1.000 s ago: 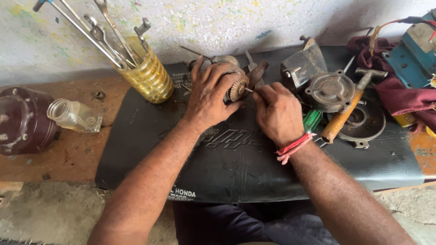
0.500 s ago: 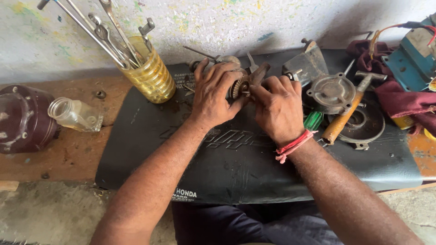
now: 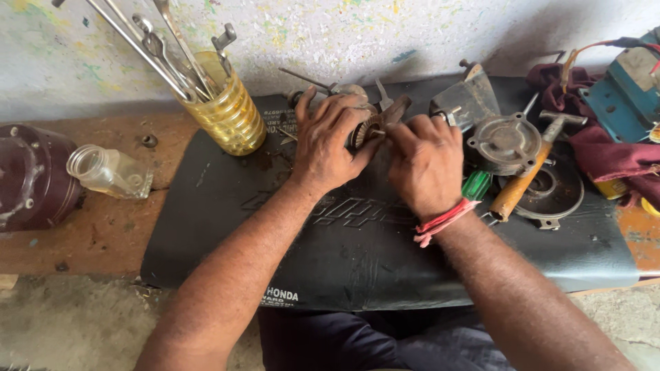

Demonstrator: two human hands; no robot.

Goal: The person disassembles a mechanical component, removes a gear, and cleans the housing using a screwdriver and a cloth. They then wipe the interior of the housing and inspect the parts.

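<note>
My left hand (image 3: 328,143) cups a small round metal motor part (image 3: 364,129) with a toothed, copper-coloured edge, held over the black rubber mat (image 3: 357,240). My right hand (image 3: 427,161) closes in from the right, its fingertips pinching at the same part beside the left thumb. A red thread band circles my right wrist. Most of the part is hidden under my fingers.
A yellow ribbed jar (image 3: 223,113) full of wrenches stands back left. A clear plastic bottle (image 3: 110,172) lies beside a dark red motor housing (image 3: 31,175). A round metal cover (image 3: 505,141), a wooden-handled hammer (image 3: 526,172), a green-handled screwdriver (image 3: 474,185) and a blue device (image 3: 629,93) lie right.
Both hands have shifted slightly toward the wall with the round part; the grip looks the same.
</note>
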